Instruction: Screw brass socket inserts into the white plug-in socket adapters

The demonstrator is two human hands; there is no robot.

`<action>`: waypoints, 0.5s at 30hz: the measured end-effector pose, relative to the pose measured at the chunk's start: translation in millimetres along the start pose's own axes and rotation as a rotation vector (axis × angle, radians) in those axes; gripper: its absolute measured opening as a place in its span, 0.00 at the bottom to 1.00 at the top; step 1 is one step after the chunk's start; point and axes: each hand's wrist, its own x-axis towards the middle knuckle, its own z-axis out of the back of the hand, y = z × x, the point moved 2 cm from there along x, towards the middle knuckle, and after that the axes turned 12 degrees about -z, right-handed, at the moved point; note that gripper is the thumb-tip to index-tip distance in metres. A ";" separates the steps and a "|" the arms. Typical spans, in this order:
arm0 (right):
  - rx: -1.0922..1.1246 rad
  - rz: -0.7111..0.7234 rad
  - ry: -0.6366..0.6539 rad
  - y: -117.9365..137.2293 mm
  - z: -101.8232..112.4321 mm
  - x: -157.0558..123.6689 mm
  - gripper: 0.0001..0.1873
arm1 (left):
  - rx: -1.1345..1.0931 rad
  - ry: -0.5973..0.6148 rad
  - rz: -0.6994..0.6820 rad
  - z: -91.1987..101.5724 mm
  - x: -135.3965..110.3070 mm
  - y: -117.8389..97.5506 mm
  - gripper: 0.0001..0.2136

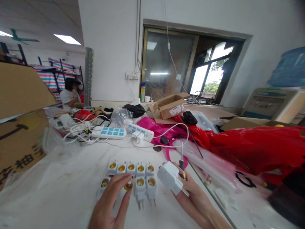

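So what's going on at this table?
A person's right hand holds a white plastic plug with metal pins together with a slim screwdriver with a black-and-yellow handle. The left hand is at two rows of white plug-in sockets with gold-coloured insides on the white table; whether it grips one is unclear. Behind them lies a white power strip with blue outlets.

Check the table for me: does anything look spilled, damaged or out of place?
Nothing looks plainly spilled or damaged. The white cables left of the leftmost power strip look untidy: they lie in a loose tangle, while the lamp sockets near the left hand sit in two rows.
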 end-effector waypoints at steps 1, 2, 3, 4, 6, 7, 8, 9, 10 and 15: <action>0.005 -0.025 0.036 -0.6 -2.3 -1.2 0.28 | 0.006 0.015 -0.004 0.7 0.5 -0.1 0.17; 0.008 -0.041 0.077 -0.4 -5.9 -2.6 0.29 | 0.007 0.029 -0.013 1.2 0.9 -0.6 0.18; 0.000 -0.046 0.116 0.3 -10.5 -4.1 0.29 | 0.001 0.030 -0.020 1.4 1.1 -1.3 0.18; -0.023 -0.035 0.146 1.3 -15.5 -5.4 0.30 | -0.010 0.022 -0.017 1.0 1.0 -2.3 0.18; -0.139 0.027 0.165 2.8 -24.8 -7.5 0.31 | -0.037 -0.008 0.020 -1.5 -0.3 -4.5 0.18; -0.232 0.070 0.162 2.5 -28.4 -8.2 0.30 | -0.052 -0.028 0.045 -3.4 -1.4 -5.7 0.18; -0.341 0.121 0.159 1.4 -31.3 -9.0 0.29 | -0.068 -0.046 0.072 -5.5 -2.6 -6.9 0.17; -0.455 0.180 0.156 -0.4 -33.3 -9.8 0.28 | -0.083 -0.063 0.096 -7.5 -3.8 -8.0 0.17; -0.568 0.246 0.153 -2.9 -34.3 -10.6 0.27 | -0.096 -0.072 0.112 -9.2 -4.9 -8.9 0.16; -0.969 0.566 0.172 -16.0 -33.3 -14.4 0.21 | -0.110 -0.056 0.104 -11.3 -8.0 -9.5 0.16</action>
